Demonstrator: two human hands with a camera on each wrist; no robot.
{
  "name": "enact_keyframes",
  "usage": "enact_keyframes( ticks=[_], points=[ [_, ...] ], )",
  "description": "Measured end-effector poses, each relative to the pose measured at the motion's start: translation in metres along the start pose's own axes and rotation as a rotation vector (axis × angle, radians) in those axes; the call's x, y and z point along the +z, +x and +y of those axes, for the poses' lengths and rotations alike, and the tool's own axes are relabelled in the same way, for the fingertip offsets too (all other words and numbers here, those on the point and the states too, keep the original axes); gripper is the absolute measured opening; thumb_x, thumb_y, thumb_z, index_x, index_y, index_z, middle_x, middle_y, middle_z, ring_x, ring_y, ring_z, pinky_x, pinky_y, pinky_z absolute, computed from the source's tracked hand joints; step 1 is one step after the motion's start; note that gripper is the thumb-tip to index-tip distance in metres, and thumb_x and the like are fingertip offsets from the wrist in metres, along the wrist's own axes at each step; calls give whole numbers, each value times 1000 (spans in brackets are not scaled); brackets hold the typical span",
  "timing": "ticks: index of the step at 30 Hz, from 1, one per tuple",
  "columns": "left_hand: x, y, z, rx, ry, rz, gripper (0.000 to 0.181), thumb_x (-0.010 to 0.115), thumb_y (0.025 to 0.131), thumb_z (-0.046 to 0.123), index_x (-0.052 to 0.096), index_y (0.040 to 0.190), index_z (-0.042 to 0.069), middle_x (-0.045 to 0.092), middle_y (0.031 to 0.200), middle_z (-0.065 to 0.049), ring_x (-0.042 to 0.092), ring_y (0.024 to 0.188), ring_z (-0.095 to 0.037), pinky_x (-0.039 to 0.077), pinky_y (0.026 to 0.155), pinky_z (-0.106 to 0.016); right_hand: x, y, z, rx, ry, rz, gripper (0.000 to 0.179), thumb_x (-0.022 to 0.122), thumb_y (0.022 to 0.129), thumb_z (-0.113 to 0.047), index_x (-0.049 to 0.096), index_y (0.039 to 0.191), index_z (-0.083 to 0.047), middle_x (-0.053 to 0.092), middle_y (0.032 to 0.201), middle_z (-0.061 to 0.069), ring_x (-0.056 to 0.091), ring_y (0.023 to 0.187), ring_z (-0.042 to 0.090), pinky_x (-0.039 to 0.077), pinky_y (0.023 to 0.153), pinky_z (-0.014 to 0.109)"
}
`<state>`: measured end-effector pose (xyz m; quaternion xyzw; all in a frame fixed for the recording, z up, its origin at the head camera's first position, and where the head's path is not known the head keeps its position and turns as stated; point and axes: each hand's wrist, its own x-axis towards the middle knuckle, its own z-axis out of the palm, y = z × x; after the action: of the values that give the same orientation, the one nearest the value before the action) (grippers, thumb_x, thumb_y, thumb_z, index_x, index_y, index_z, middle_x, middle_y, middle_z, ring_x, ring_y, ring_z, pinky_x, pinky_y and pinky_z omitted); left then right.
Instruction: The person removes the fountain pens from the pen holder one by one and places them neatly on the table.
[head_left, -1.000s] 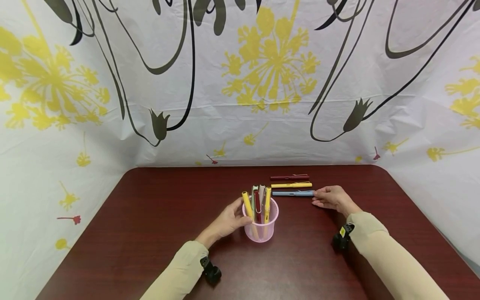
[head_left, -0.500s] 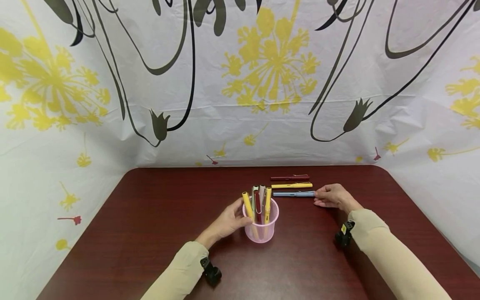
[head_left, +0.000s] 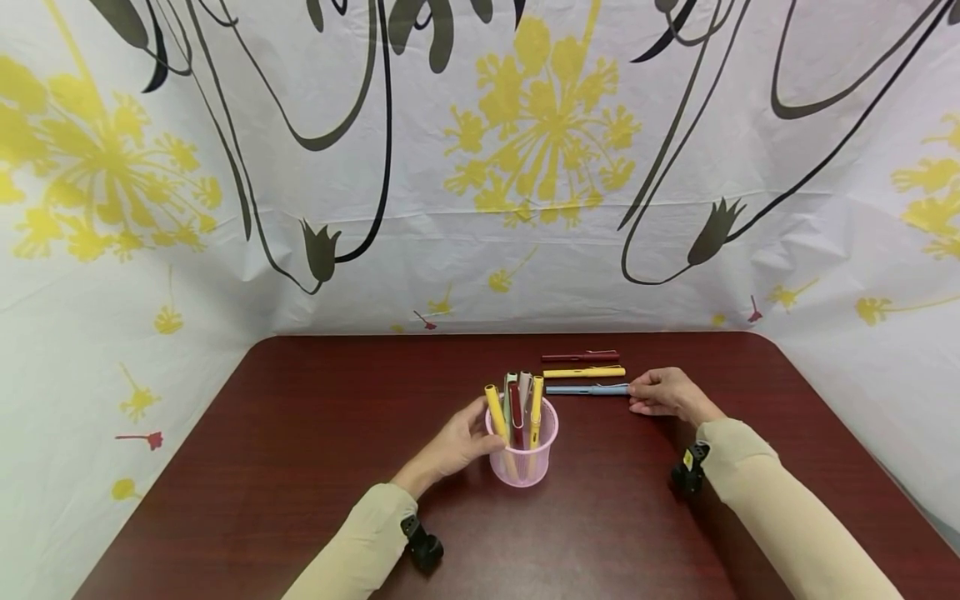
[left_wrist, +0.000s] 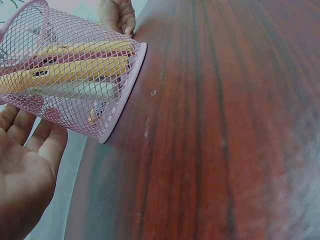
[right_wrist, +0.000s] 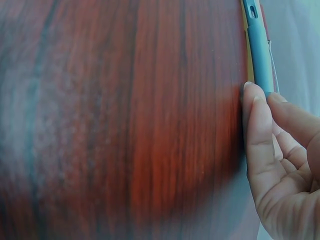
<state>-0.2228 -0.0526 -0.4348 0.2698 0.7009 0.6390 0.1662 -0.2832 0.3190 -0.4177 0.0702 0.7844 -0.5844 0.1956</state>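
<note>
A pink mesh pen cup (head_left: 519, 467) stands upright on the table, holding several pens in yellow, dark red, pale green and grey. My left hand (head_left: 453, 440) holds the cup from its left side, thumb at the front and fingers behind; the left wrist view shows the fingers against the mesh (left_wrist: 75, 65). To the right, my right hand (head_left: 671, 394) pinches the right end of a light blue pen (head_left: 585, 389) lying on the table. In the right wrist view, thumb and fingers close on the end of that blue pen (right_wrist: 260, 60).
Behind the blue pen lie a yellow pen (head_left: 581, 372) and a dark red pen (head_left: 577, 357), roughly parallel to it. The dark reddish-brown table (head_left: 337, 400) ends at a white patterned cloth (head_left: 480, 275) hanging at the back and sides.
Over the past second my right hand has shifted very slightly right, with the blue pen still in its pinch. The left hand and the cup stay in place.
</note>
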Motion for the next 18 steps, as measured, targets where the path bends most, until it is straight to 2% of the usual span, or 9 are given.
enact_keyframes(
  ticks=[5, 9, 18],
  points=[
    [0, 0, 0, -3, -2, 3, 87, 66, 81, 47, 27, 146, 2, 35, 147, -18, 36, 135, -30, 36, 107, -36, -2, -2, 0, -37, -1, -44, 10, 63, 90, -9, 62, 92, 1, 66, 73, 4, 68, 65, 12, 57, 62, 23],
    [0, -1, 1, -7, 5, 6, 87, 66, 81, 48, 27, 146, 3, 36, 147, -18, 36, 135, -30, 35, 107, -36, 0, -1, 0, -18, -26, 7, 14, 61, 90, -8, 60, 97, 4, 66, 73, 4, 68, 64, 11, 57, 62, 23],
    [0, 0, 1, -5, 10, 4, 87, 65, 82, 48, 27, 146, 3, 35, 148, -18, 35, 136, -30, 35, 107, -38, -2, 1, 1, -33, -40, -24, 11, 60, 91, -7, 60, 93, 4, 66, 71, 3, 67, 63, 10, 56, 60, 22]
  ],
)
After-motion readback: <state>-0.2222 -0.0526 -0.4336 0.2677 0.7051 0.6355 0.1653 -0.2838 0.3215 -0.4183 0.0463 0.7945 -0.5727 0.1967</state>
